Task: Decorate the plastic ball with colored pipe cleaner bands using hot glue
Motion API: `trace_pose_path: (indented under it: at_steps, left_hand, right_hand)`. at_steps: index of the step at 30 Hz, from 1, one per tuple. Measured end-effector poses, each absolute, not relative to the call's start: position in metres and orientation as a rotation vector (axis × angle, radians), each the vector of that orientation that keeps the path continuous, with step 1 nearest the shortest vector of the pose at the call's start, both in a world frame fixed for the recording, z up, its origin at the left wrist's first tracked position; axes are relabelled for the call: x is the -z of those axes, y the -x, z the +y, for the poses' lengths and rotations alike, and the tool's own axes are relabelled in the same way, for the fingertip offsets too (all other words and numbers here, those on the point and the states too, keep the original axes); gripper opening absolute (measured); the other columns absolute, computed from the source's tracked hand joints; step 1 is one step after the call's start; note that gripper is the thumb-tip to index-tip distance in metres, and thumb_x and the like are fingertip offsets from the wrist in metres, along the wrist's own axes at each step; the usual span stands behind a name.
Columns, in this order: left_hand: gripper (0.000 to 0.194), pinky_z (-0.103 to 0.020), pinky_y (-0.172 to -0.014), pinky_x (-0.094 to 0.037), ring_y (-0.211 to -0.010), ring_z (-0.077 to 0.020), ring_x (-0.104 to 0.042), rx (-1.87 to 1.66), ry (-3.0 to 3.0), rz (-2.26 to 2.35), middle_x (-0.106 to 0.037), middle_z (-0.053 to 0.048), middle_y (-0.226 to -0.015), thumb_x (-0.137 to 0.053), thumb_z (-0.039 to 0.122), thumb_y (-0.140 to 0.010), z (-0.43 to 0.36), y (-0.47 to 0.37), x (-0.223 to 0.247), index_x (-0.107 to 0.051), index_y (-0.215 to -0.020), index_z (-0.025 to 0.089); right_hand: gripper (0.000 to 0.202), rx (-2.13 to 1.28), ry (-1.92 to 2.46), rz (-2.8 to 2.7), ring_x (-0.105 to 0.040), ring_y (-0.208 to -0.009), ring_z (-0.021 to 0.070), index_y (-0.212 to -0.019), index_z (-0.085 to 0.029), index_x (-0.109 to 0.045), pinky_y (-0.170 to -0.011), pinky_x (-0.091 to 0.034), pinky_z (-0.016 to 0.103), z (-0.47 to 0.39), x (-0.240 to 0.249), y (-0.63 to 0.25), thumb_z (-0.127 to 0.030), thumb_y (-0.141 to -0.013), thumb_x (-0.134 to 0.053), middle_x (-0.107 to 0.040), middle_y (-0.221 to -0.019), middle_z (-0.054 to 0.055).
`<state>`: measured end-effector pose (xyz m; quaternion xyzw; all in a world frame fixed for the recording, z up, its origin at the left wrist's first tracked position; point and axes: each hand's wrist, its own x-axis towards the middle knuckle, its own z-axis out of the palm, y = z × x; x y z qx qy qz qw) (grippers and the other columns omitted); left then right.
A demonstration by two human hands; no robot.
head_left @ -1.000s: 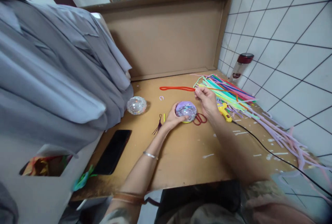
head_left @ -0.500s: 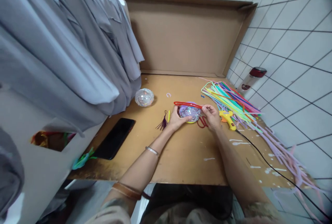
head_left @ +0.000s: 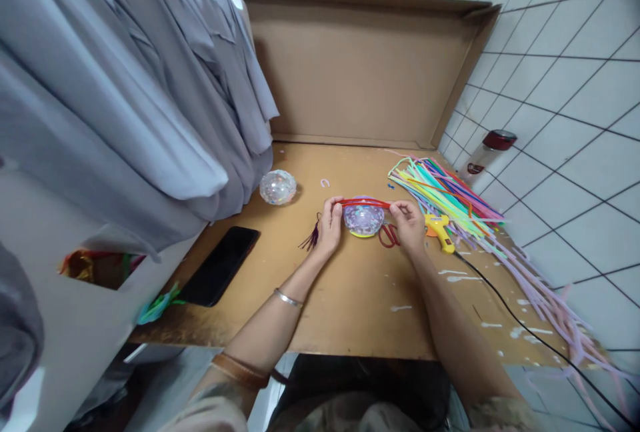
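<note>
A folded red pipe cleaner (head_left: 364, 203) is stretched between my two hands. My left hand (head_left: 330, 224) pinches its left end, and the right end is between the fingertips of my right hand (head_left: 409, 224). Just under the strand sits a clear, faceted half-ball (head_left: 363, 220) with a purple tint, a yellow edge showing below it. Red-handled scissors (head_left: 388, 236) lie between the half-ball and my right hand, partly hidden. By my left wrist is a dark purple tassel (head_left: 311, 237). A second clear faceted ball (head_left: 278, 187) stands farther left.
A yellow glue gun (head_left: 440, 231) with a black cord lies right of my hands, near a heap of coloured pipe cleaners (head_left: 445, 195). A black phone (head_left: 220, 265) is at left. A red-lidded bottle (head_left: 486, 155) stands by the tiled wall. Cardboard (head_left: 350, 79) rises behind; grey cloth (head_left: 150, 85) hangs left.
My left hand has let go of the half-ball and taken the left end of the red pipe cleaner, which is now taut. My right hand has hardly moved.
</note>
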<state>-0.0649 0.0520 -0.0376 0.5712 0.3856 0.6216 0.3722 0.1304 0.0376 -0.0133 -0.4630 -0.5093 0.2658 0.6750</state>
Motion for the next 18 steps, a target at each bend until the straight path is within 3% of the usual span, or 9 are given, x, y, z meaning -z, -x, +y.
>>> trace_pose_path:
  at_steps: [9,18]
  left_hand:
    - [0.028,-0.033,-0.09,-0.052,-0.094,-0.0192,-0.068,-1.529,-1.542,1.071,-0.072,-0.007,-0.1,-0.048,0.043,-0.098,0.054,0.068,0.035,-0.056,-0.11,0.02]
    - [0.021,-0.034,-0.092,-0.049,-0.103,-0.0197,-0.069,-1.47,-1.631,1.149,-0.074,-0.009,-0.112,-0.037,0.038,-0.103,0.045,0.069,0.026,-0.048,-0.093,0.024]
  right_hand:
    - [0.03,-0.495,1.071,-1.224,-0.073,-0.077,0.0227,-0.085,-0.025,-0.059,-0.075,-0.06,0.038,0.029,0.008,-0.127,-0.054,-0.086,-0.062,-0.07,-0.079,0.001]
    - [0.028,-0.34,1.131,-1.321,-0.073,-0.078,0.0233,-0.091,-0.026,-0.061,-0.074,-0.057,0.037,0.02,0.003,-0.123,-0.054,-0.093,-0.054,-0.071,-0.082,0.003]
